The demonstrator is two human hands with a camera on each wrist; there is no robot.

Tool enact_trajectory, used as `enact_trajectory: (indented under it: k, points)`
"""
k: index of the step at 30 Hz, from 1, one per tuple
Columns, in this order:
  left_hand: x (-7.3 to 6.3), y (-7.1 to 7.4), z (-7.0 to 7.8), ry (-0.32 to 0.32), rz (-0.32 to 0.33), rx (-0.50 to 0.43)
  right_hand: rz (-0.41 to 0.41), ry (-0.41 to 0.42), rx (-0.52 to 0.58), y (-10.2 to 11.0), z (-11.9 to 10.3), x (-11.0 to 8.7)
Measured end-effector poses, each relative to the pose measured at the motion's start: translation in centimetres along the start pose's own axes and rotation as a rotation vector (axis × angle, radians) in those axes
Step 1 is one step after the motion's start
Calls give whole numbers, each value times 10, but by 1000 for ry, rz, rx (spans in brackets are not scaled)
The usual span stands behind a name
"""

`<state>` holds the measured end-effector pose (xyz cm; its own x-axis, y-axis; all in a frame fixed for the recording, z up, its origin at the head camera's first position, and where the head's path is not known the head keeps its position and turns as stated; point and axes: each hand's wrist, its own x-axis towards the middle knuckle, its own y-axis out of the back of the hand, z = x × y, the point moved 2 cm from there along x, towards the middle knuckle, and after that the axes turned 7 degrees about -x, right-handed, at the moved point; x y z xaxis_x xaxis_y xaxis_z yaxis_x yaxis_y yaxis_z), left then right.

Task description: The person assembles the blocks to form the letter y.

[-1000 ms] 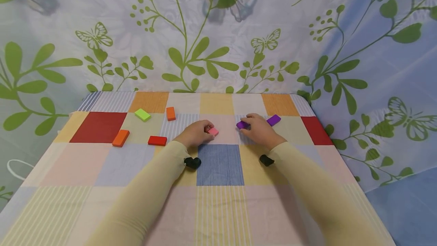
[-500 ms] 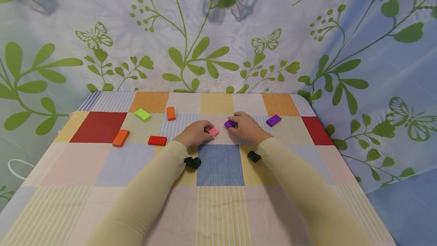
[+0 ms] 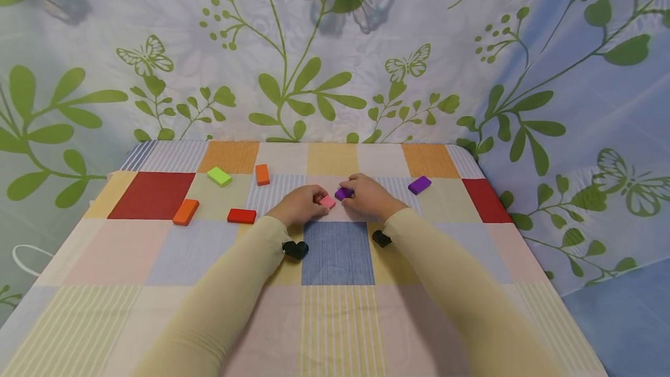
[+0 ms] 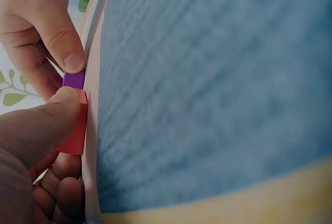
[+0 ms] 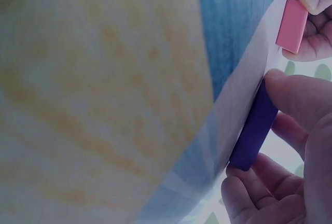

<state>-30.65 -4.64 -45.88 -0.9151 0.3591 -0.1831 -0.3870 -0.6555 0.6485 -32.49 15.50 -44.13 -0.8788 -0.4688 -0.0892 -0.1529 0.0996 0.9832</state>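
Near the middle of the table my left hand point(image 3: 297, 205) pinches a pink block point(image 3: 327, 202) between thumb and fingers. Just to its right, my right hand point(image 3: 368, 197) grips a purple block point(image 3: 342, 193). A narrow gap separates the two blocks in the head view. In the left wrist view the pink block point(image 4: 75, 130) shows under my left thumb, with the purple block point(image 4: 73, 80) right behind it. The right wrist view shows the purple block point(image 5: 254, 128) lengthwise between thumb and fingers, and the pink block point(image 5: 292, 25) beyond it.
A second purple block point(image 3: 420, 185) lies to the right. On the left lie a lime green block point(image 3: 218, 176), an orange block point(image 3: 262, 174), another orange block point(image 3: 185, 212) and a red block point(image 3: 242, 216). The patchwork cloth point(image 3: 337, 255) covers the table; a leaf-patterned curtain point(image 3: 324, 45) hangs behind.
My right hand has moved left with the purple block, bringing it close to the pink one. The left hand and the pink block have stayed in place.
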Motion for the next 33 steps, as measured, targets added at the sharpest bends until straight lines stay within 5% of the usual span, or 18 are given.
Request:
enact_trajectory:
  k: [33]
  points:
    - [-3,1,2,-6,-1,-16,43,-14,26,2,-9,1]
